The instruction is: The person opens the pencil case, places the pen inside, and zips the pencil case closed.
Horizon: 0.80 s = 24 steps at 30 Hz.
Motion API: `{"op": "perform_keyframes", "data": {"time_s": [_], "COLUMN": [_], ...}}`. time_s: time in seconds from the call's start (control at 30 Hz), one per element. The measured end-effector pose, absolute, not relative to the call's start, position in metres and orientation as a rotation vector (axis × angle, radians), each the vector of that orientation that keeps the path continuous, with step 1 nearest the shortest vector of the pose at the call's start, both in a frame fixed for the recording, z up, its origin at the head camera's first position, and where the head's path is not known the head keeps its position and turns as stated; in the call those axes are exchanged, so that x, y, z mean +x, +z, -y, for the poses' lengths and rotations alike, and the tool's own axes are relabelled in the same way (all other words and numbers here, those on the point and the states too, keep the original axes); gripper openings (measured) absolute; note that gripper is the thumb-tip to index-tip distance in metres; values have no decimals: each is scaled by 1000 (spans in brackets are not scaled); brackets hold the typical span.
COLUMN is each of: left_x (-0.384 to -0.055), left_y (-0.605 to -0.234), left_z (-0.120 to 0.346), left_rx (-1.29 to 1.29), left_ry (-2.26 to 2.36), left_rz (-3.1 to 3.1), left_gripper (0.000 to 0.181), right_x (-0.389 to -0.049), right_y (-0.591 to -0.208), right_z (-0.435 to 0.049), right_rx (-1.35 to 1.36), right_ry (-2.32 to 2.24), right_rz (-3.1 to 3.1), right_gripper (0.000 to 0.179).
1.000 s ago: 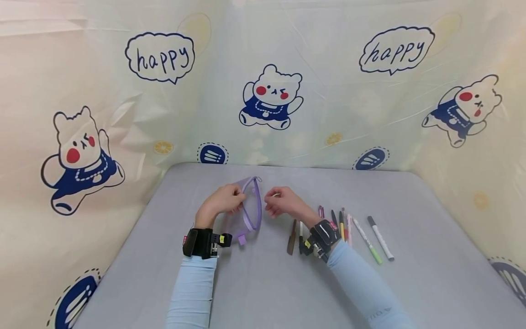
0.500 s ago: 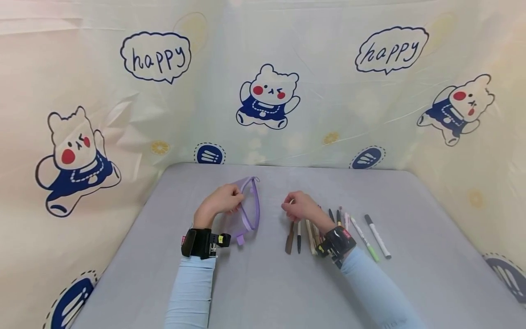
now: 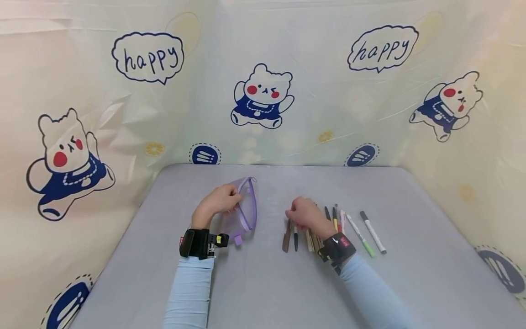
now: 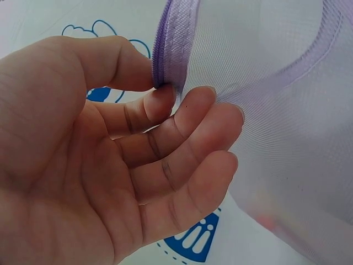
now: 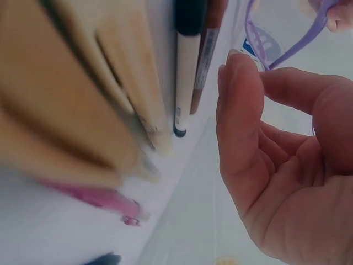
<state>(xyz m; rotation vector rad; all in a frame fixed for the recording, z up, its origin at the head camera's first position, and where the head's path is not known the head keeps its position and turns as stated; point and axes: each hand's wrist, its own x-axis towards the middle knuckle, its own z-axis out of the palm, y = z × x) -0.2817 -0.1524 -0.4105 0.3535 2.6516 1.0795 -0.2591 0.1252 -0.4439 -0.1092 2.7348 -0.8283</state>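
Hands (image 3: pixel 216 201) (image 3: pixel 307 214): over grey table (image 3: pixel 255 288) | pale backdrop (image 3: pixel 320 41) behind, printed bears (image 3: pixel 258 108)

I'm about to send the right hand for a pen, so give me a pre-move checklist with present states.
1. Left hand pinching the edge of the purple pouch: ok.
2. Pouch mouth open: ok, its zip edges stand apart.
3. Right hand free: ok, nothing shows between its fingers.
4. Brown pen visible: ok, most of its length shows.
5. Tan items fully visible in the head view: not ok, the right arm partly covers them.
6. Pouch contents: cannot tell, the mesh blurs them.
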Motion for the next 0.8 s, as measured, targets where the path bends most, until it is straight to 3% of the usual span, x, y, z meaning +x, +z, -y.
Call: {"op": "perform_keyframes", "data": {"time_s": [0.8], "left_x": [-283], "left_y": [-410], "left_z": [149], "left_rx": [368], "left_ry": [1041], "left_rz": [-2649], "left_gripper": [16], "right_x": [-246], "right_y": [-460], "right_z": [-95], "right_rx": [-247], "right_ry": [-485], "right_rz": [-2876], "right_gripper": [12]}}
